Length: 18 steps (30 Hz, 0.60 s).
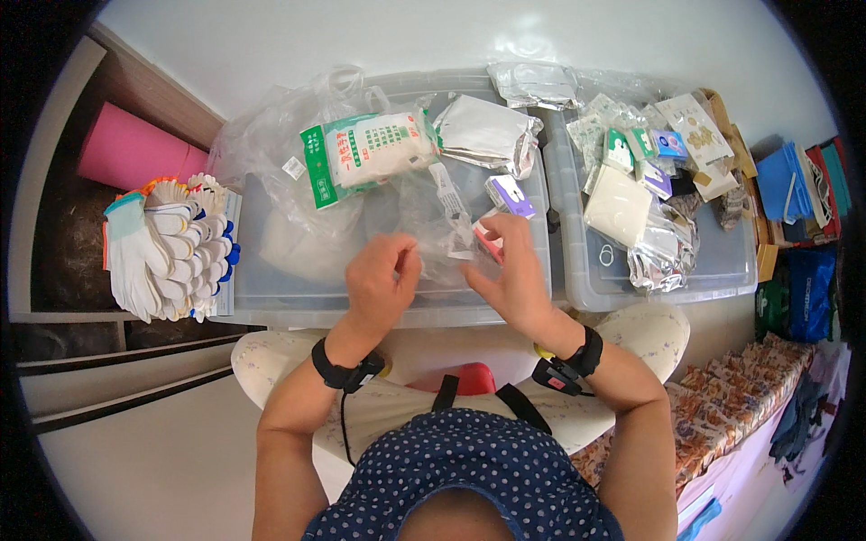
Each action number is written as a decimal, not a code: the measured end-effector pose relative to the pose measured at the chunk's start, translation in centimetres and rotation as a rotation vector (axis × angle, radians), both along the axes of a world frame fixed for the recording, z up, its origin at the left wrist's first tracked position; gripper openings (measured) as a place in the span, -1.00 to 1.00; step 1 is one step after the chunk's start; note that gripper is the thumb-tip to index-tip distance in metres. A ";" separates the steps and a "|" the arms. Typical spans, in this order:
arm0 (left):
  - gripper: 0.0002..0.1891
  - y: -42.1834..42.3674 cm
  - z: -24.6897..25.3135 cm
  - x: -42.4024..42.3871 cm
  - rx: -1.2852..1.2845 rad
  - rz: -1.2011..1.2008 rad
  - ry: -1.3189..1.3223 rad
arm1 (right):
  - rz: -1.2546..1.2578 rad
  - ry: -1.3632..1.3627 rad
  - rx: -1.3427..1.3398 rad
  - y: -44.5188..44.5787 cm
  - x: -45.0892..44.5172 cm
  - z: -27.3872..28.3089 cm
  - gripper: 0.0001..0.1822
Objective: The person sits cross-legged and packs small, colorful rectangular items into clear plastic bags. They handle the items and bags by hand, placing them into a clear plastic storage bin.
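Observation:
My left hand (pixel 380 278) is curled, thumb against fingers, pinching the edge of a small clear plastic bag (pixel 433 226) that has a printed white strip (pixel 452 203). Just right of that bag, my right hand (pixel 517 284) has thumb and fingers apart with nothing visible between them. Its fingertips partly cover a pink-and-white small box (pixel 488 237). Beyond it lies a purple-and-white small box (pixel 511 196). A green-and-white pack of disposable gloves (pixel 382 149) rests behind the clear bag. To its right is a silver foil pouch (pixel 484 132).
Everything lies on a translucent plastic bin lid (pixel 284 297). At left are stacked white knit work gloves (pixel 159 257) and a pink roll (pixel 139 149). A large clear bag (pixel 270 149) spreads behind. A second bin lid (pixel 724 270) carries small boxes, a cream square packet (pixel 617 206) and foil (pixel 663 250).

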<state>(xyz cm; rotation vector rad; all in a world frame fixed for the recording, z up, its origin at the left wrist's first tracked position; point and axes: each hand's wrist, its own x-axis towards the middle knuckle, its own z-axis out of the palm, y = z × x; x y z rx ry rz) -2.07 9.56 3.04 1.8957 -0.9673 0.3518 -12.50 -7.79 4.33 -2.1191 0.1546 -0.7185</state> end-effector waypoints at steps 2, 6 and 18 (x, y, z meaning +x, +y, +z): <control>-0.85 -0.1 -0.3 -0.4 0.000 -0.052 -0.034 | 0.062 -0.072 -0.271 -0.6 -0.1 0.8 -0.55; -0.69 -0.5 -0.6 -1.5 -0.001 -0.107 -0.018 | 0.112 -0.039 -0.258 -1.2 0.1 -0.5 -0.71; -0.47 -0.7 -0.7 -2.3 0.111 -0.051 0.199 | 0.174 -0.067 -0.216 -1.2 -0.4 -0.3 -0.69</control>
